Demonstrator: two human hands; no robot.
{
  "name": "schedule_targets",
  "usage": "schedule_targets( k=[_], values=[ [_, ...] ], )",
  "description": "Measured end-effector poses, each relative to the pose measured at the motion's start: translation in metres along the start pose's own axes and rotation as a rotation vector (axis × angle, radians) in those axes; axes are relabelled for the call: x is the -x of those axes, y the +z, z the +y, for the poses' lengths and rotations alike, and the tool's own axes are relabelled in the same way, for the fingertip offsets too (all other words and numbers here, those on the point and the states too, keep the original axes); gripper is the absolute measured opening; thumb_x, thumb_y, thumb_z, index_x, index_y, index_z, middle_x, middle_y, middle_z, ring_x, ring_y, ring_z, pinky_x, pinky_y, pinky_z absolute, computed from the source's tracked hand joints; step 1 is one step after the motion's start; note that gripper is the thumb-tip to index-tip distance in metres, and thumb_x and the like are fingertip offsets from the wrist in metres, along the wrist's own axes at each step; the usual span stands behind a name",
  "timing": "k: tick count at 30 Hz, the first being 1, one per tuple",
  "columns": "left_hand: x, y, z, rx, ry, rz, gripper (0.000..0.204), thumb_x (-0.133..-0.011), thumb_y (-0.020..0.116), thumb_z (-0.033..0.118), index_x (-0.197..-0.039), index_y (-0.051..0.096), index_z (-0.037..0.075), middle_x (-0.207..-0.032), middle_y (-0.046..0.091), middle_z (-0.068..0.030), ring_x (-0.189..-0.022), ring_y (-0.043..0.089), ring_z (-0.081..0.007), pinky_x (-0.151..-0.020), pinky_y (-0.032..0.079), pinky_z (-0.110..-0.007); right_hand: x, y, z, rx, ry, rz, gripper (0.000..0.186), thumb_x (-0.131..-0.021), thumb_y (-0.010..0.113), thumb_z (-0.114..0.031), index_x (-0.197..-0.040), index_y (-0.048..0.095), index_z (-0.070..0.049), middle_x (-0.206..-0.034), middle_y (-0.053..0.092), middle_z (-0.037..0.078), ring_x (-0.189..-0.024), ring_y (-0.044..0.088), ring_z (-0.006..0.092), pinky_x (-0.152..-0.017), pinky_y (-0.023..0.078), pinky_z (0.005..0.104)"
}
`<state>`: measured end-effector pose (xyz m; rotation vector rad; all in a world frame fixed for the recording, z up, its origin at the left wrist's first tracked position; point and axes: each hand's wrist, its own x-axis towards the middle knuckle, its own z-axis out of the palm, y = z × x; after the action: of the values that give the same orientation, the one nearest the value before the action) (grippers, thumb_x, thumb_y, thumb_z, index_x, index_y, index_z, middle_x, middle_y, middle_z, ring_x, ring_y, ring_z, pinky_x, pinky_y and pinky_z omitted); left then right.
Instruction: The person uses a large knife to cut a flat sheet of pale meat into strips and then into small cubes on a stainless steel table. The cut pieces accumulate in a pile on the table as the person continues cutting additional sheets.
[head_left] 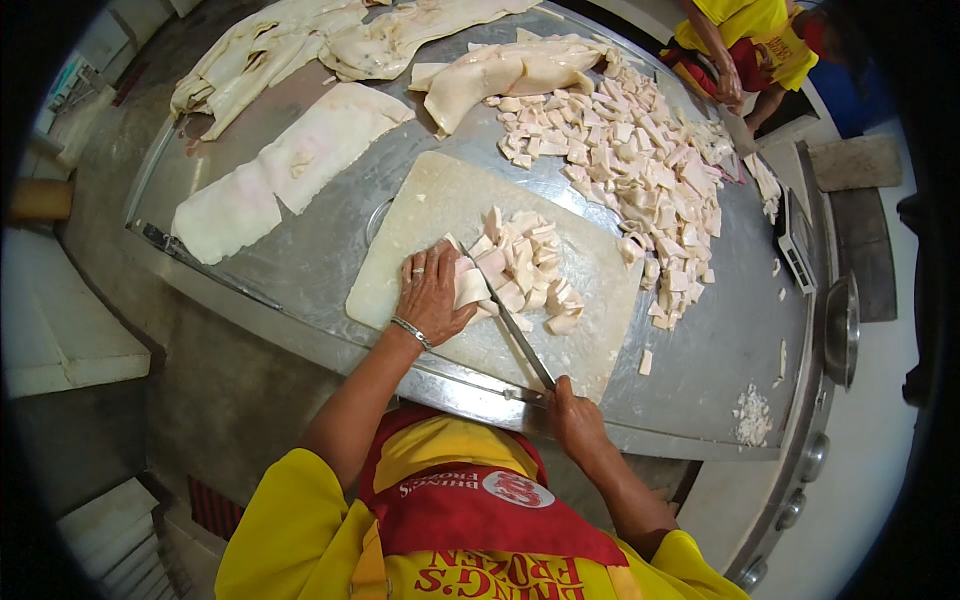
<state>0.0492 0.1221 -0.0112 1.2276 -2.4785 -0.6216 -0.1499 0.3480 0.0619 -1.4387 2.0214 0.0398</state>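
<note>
My left hand (432, 292), with a ring and a bracelet, presses down on a pale strip of pork skin (468, 284) on the white cutting board (405, 225). In my right hand (575, 412), near the board's front edge, is the handle of a long knife (517, 332). Its blade slants up and left to the strip, close beside my left fingertips. Just right of the blade lies a loose heap of cut pork skin pieces (530, 258). My left fingertips are partly hidden against the strip.
The board rests on a metal table (690, 395). A big pile of pieces (640, 150) spreads beyond it to the right. Large skin sheets (300, 155) and a folded slab (510, 80) lie behind. At right are a scale (795, 240), a metal bowl (842, 330) and a co-worker's hand (730, 90).
</note>
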Motion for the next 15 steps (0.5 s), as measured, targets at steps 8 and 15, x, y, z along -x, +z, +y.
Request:
schedule_targets(
  k=[8,15],
  values=[
    [0.036,-0.001,-0.014,0.322,0.056,0.417,0.087,-0.074,0.068,0.041,-0.141,0.034,-0.003,-0.143,0.034,-0.0285,-0.138,0.031,-0.0444,-0.115,0.023,-0.057,-0.013,-0.039,-0.075,-0.435,-0.356,0.588,0.008,-0.1,0.054,-0.003,-0.104,0.049,0.001,-0.069,0.057,0.021,-0.055,0.058,0.0366,-0.049,0.044,0.0416],
    [0.037,0.013,0.005,0.212,0.025,0.523,0.07,-0.078,0.06,0.031,-0.134,0.039,-0.005,-0.136,0.038,-0.0301,-0.129,0.038,-0.0454,-0.109,0.026,-0.06,-0.069,0.011,-0.071,-0.002,-0.174,0.17,0.029,-0.097,0.045,-0.006,-0.125,0.038,-0.002,-0.08,0.068,0.029,-0.071,0.068,0.0492,-0.065,0.053,0.0604]
  ],
)
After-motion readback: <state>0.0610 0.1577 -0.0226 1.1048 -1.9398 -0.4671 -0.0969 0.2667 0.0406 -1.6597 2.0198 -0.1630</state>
